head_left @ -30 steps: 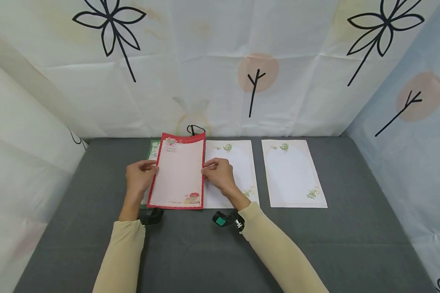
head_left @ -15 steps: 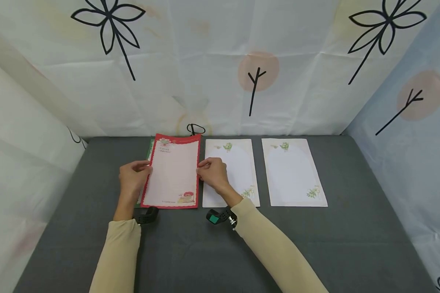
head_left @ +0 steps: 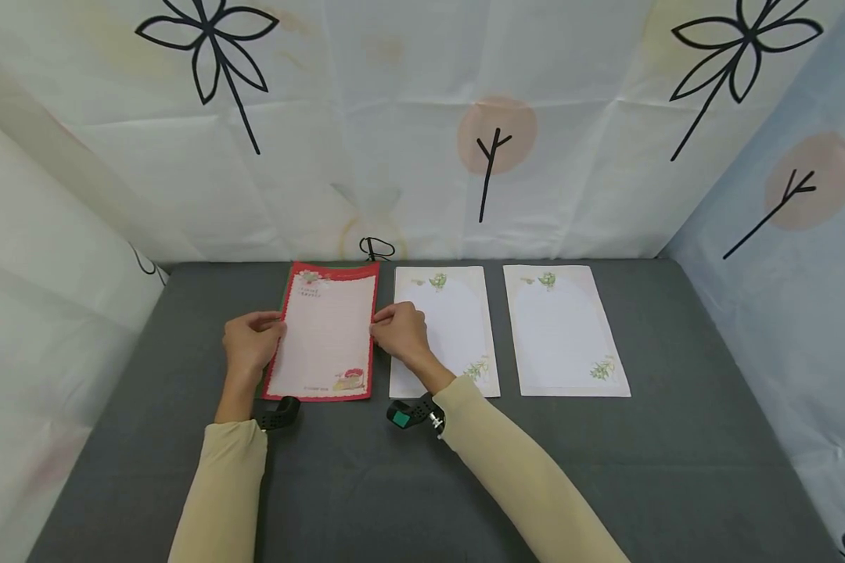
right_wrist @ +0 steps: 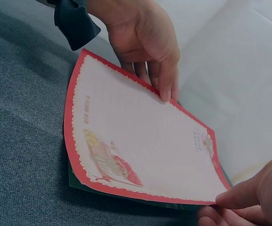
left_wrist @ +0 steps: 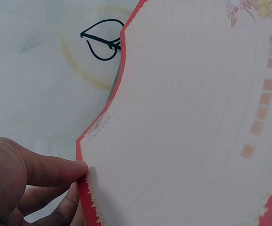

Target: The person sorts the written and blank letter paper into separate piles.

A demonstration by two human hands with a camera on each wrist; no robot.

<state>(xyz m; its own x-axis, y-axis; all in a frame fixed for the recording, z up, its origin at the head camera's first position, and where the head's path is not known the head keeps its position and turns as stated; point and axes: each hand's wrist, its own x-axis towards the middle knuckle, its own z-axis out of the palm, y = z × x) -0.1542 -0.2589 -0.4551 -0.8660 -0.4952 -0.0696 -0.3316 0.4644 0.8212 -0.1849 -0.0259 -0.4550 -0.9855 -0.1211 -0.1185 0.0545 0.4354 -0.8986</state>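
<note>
From here I see the red-bordered sheet (head_left: 327,332) shifted left since the earlier frame, now nearly covering the green sheet (right_wrist: 79,184) beneath. The left hand (head_left: 249,344) pinches its left edge, the right hand (head_left: 403,332) its right. I'd judge it light, limp, easily creased: best gripped gently mid-edge, both sides. Rightward lie two white sheets (head_left: 563,336); behind, patterned cloth (head_left: 408,156).
</note>
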